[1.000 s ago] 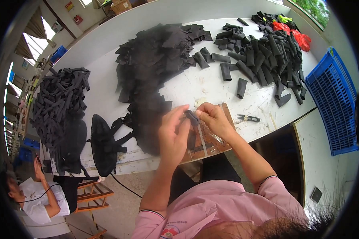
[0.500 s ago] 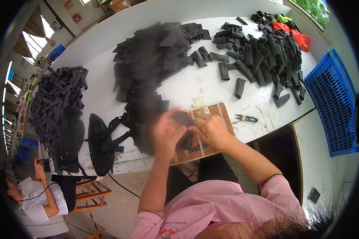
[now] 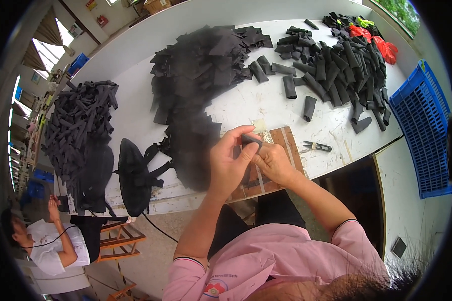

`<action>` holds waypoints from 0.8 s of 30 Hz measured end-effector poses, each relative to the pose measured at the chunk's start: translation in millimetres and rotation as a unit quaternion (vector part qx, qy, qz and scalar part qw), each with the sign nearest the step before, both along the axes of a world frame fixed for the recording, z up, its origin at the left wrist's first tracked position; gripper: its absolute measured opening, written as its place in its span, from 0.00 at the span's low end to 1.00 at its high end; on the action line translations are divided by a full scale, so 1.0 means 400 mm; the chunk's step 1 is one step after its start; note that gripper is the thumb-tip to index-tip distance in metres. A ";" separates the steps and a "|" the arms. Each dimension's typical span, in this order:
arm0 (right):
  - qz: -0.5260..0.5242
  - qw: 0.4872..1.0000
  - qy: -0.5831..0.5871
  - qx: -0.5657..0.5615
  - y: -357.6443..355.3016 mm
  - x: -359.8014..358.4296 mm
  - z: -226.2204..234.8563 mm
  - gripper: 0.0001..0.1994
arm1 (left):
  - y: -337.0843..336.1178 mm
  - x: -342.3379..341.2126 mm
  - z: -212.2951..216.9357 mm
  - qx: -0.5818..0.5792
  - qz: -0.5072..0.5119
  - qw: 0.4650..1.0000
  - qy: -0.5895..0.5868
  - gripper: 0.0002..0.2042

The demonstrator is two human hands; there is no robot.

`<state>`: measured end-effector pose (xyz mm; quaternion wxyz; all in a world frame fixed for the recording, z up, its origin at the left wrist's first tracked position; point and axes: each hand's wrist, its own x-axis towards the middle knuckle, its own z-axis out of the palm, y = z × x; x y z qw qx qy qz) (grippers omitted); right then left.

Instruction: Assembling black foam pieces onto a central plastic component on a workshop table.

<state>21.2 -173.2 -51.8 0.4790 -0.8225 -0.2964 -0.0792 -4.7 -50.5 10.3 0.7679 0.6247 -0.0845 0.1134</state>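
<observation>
Over the table's front edge my two hands meet around a small black fabric piece [image 3: 251, 142]. My left hand [image 3: 230, 159] is closed on it, the thumb pressing along its side. My right hand [image 3: 276, 163] is bent in against the same piece, fingers curled at its lower end; the fingertips are partly hidden. Beneath the hands lies a brown wooden board [image 3: 292, 145] with pale strips. Just left of them spreads a big heap of flat black fabric pieces [image 3: 193, 75]. A pair of thread snips [image 3: 317, 146] rests to the right of the board.
Rolled black fabric tubes [image 3: 336, 75] are piled at the back right, near red plastic bags [image 3: 385, 50]. A blue crate [image 3: 422, 130] leans at the right. Narrow black strips [image 3: 80, 120] and a black padded object with straps [image 3: 134, 176] lie left. Another person [image 3: 55, 241] sits at far left.
The black fabric piece has turned in my hands and now looks narrower, more folded or rolled. My left fingers have wrapped further round it. The whole view has shifted slightly.
</observation>
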 end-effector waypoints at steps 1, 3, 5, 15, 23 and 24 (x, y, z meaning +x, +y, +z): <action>0.001 0.999 0.020 -0.034 -0.007 0.004 0.021 0.11 | 0.013 -0.003 0.019 0.005 -0.017 1.000 -0.003 0.06; 0.011 0.998 0.046 -0.051 -0.009 0.001 0.072 0.13 | 0.029 0.004 0.003 -0.046 -0.006 0.999 -0.019 0.08; 0.015 0.997 0.010 -0.071 -0.014 0.017 0.096 0.13 | 0.037 0.009 -0.001 -0.169 -0.005 0.985 -0.024 0.08; 0.007 0.993 -0.039 -0.114 0.000 0.002 0.047 0.14 | 0.072 -0.002 -0.039 -0.232 -0.001 0.972 0.036 0.08; -0.019 0.993 -0.057 -0.103 0.010 0.001 0.040 0.14 | 0.101 0.019 -0.029 -0.028 0.017 0.999 -0.002 0.07; -0.018 0.993 -0.046 -0.105 0.011 0.001 0.037 0.14 | 0.097 0.022 -0.033 -0.031 0.020 0.999 -0.007 0.07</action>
